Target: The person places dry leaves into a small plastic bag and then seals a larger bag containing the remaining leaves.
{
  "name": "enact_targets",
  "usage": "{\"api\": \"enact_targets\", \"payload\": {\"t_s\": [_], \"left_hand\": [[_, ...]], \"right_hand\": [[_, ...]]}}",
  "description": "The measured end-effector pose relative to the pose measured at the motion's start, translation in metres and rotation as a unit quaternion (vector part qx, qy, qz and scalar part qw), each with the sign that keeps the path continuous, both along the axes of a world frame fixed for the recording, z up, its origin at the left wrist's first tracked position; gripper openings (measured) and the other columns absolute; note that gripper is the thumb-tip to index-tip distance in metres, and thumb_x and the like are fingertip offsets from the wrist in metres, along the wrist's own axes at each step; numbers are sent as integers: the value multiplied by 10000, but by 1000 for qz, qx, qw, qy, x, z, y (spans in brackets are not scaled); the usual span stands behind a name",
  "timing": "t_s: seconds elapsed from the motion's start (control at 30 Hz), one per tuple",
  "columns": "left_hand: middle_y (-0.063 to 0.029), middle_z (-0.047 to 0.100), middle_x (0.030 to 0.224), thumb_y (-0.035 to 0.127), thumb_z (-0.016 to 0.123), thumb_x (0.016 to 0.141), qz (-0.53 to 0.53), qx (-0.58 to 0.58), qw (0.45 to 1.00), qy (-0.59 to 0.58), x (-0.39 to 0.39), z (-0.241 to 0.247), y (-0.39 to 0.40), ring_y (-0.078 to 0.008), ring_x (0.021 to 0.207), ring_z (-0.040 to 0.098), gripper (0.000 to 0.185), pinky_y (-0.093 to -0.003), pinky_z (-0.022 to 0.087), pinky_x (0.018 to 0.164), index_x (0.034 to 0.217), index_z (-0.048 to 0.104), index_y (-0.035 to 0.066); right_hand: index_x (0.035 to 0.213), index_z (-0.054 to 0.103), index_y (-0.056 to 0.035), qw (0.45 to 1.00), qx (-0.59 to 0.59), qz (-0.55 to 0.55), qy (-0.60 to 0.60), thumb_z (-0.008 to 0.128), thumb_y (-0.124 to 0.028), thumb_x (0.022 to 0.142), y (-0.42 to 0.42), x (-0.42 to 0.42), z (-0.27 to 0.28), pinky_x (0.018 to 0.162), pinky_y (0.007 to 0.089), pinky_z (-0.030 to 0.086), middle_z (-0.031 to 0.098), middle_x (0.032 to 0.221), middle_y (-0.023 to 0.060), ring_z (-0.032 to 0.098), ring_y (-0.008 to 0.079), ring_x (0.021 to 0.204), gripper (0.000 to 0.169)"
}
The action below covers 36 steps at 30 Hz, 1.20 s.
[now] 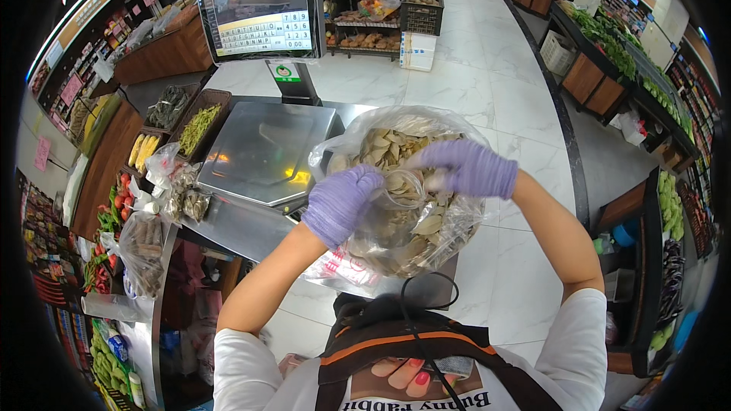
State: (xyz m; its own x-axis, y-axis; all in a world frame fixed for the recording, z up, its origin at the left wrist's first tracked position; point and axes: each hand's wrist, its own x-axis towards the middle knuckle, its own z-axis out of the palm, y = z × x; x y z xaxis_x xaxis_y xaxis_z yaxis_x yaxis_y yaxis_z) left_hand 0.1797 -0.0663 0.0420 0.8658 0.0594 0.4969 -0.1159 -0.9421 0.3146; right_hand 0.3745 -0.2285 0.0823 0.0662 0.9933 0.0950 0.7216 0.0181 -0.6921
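Note:
A large clear plastic bag (457,120) stands wide at its mouth, full of dry bay leaves (382,145). Above the leaves, my left hand (342,202) in a purple knit glove pinches the rim of a small clear plastic bag (394,200). Leaves show at the small bag's mouth, though some may be seen through its film. My right hand (468,168), gloved alike, reaches over the leaves from the right. Its fingers are blurred beside the small bag's mouth, and whether they hold leaves is unclear.
Left of the big bag is a steel weighing scale (268,148) under a touchscreen (260,11). Several tied bags (183,188) lie beside the scale, near a basket of green pods (199,128). Printed plastic bags (348,267) rest at the counter's front. Produce racks (371,17) stand beyond.

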Motion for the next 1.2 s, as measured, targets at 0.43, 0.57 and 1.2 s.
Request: {"api": "enact_targets", "payload": {"t_s": [0.43,0.57,1.2], "left_hand": [[-77,651,973,59,653,770,-10,-41,999,-26,-9,-3,-30,-275,821,642,163,-345,528,681,927,619,85],[-75,652,969,60,659,767,-1,-33,999,-25,-10,-7,-30,-272,822,643,165,-349,529,675,925,618,85],[-97,611,1006,93,683,765,46,-69,993,-85,7,8,-22,-294,818,626,161,-354,518,691,920,642,94]], "right_hand": [[1022,651,-32,919,-162,-194,-303,676,-212,760,92,45,-50,754,430,517,665,924,170,640,333,870,319],[983,636,-27,881,-225,-174,-378,712,-298,724,119,43,-74,776,416,509,645,978,188,630,328,929,382],[999,671,-14,966,-3,-237,101,701,-237,783,15,25,-22,631,308,492,671,758,114,578,164,629,312]]}}
